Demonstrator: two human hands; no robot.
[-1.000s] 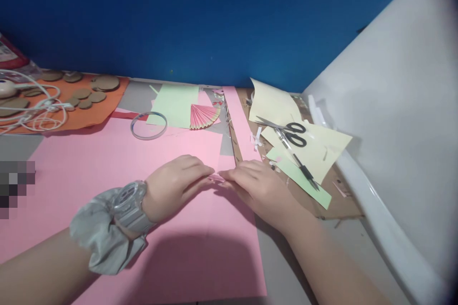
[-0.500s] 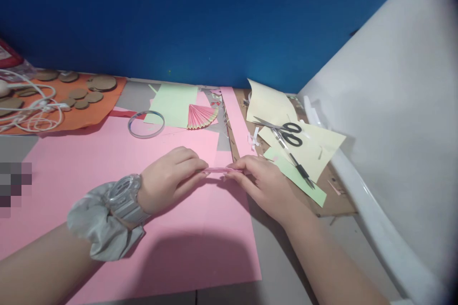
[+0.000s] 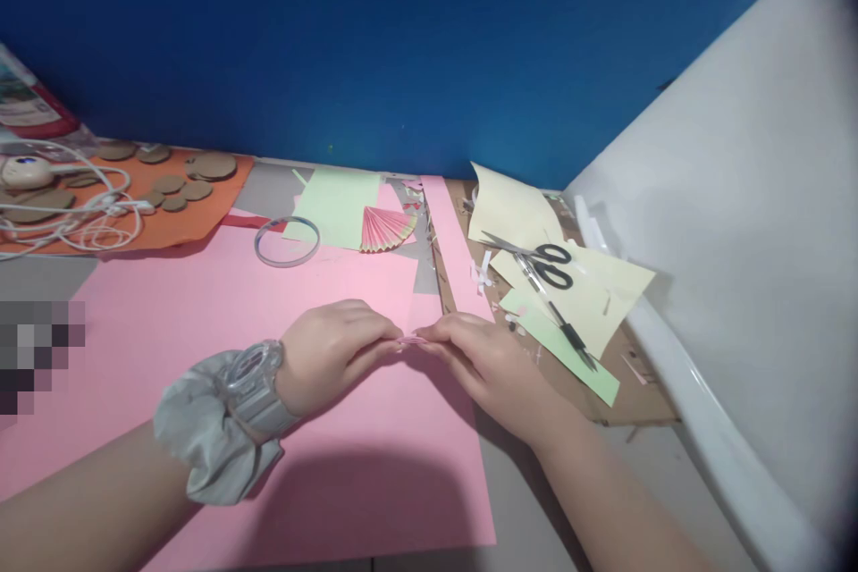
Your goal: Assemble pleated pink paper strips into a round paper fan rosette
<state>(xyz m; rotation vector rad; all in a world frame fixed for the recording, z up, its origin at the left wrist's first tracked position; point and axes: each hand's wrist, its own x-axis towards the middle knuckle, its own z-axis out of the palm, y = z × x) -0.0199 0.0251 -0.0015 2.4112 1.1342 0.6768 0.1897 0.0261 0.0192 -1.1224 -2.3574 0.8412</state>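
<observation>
From where I stand, both hands work over the large pink sheet (image 3: 180, 304), near its right edge. The left hand (image 3: 341, 347) and the right hand (image 3: 479, 357) are each narrowed to a fingertip pinch on opposite ends of a small folded pink paper (image 3: 413, 340); only its middle shows, as thin stacked layers. Whether it touches the sheet beneath cannot be determined. The step in hand is judged to be aligning or creasing these folds. The next move would call for even pressure from both pinches, so that the layers do not slip or spring open. Just beyond the sheet's far edge lies a pleated fan (image 3: 387, 228), sharply creased and cream along its curved edge. A smooth, rigid ring (image 3: 287, 264) overlaps that far edge. To the right, black-handled scissors (image 3: 536, 254) and a slender pen (image 3: 550, 304) rest on flexible cream paper (image 3: 607, 273).
</observation>
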